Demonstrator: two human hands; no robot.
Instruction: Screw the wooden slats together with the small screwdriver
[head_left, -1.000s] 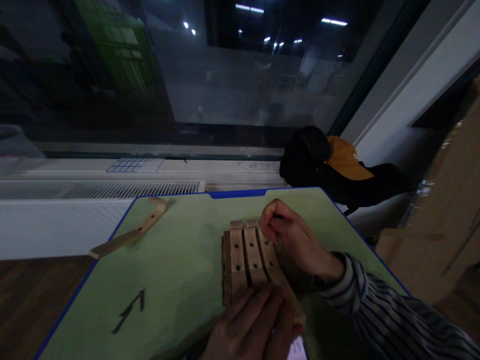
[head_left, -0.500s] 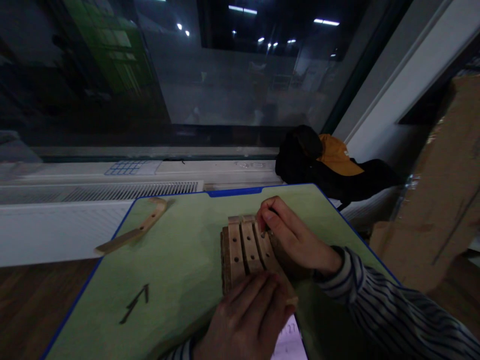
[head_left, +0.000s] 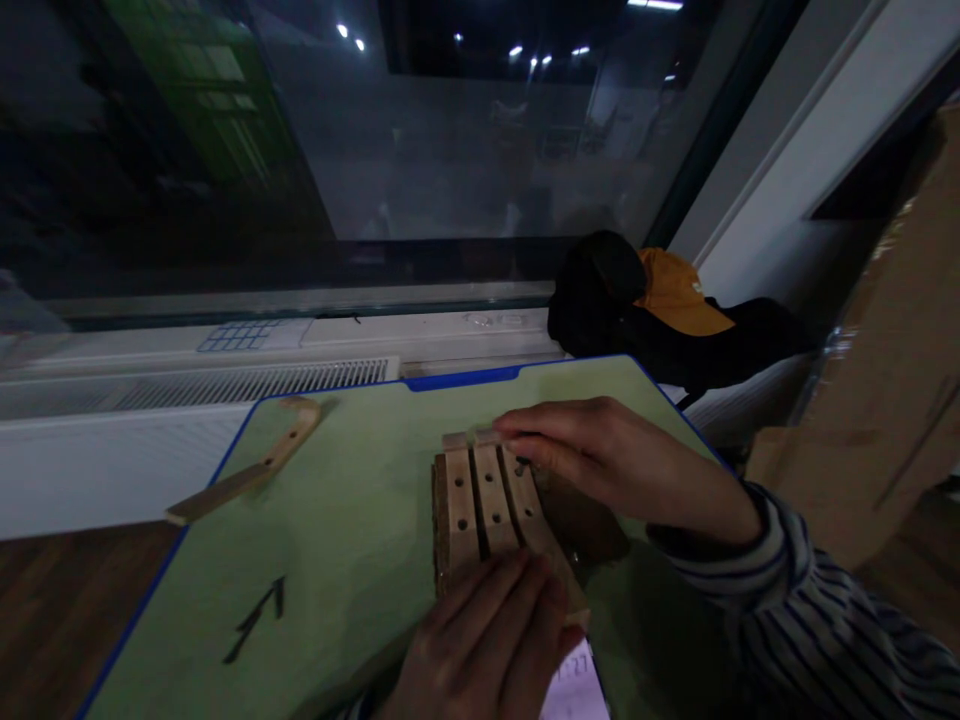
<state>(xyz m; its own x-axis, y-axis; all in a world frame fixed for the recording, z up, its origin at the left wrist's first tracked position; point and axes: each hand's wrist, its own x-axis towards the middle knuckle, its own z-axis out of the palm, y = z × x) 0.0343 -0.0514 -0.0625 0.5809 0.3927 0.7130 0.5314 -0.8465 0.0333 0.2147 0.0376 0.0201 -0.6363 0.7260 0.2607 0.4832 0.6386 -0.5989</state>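
Wooden strips with drilled holes lie side by side on a rough brown block. My left hand is closed over their near ends, its fingers pressed together. My right hand reaches across the far end of the rightmost strip, fingers stretched out and thumb low. Just below that thumb a small dark screw sticks up from the strip's upper hole. The fingertips touch or hover at the strips' far ends; exactly which I cannot tell.
Another bent wooden strip lies at the left of the green board, overhanging its blue edge. Several dark screws rest at the near left. A lit phone screen shows under my left hand. Behind are a radiator and an orange cap.
My right hand has opened from a pinch at the screw and stretched its fingers over the strip's far end. The screw stays in the hole. My left hand keeps its hold.
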